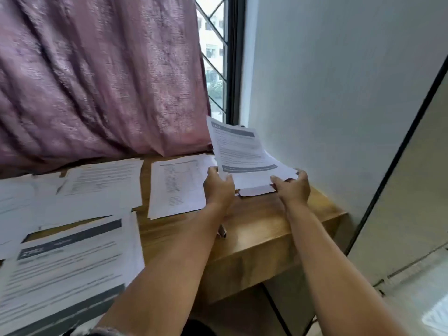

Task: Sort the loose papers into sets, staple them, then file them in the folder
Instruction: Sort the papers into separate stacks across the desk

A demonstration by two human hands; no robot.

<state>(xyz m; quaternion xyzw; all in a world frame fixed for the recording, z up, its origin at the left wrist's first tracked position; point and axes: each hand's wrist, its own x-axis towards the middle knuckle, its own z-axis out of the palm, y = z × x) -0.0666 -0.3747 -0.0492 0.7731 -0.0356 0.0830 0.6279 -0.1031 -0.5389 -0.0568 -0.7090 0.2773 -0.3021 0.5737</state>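
A set of printed papers (238, 151) with grey header bars is tilted up at the table's far right corner. My left hand (218, 187) grips its lower left edge. My right hand (293, 187) holds its lower right corner, over a pale folder tab (257, 190) that lies flat under the sheets. Another printed sheet (179, 185) lies flat just left of my left hand. More paper stacks cover the left part of the table: one (104, 180) at the back and a large one with dark bars (70, 263) at the front.
The wooden table (261, 229) ends at the right near a white wall (339, 93). A small dark object (222, 232), perhaps a pen, lies under my left forearm. A pink curtain (97, 76) and a window hang behind the table.
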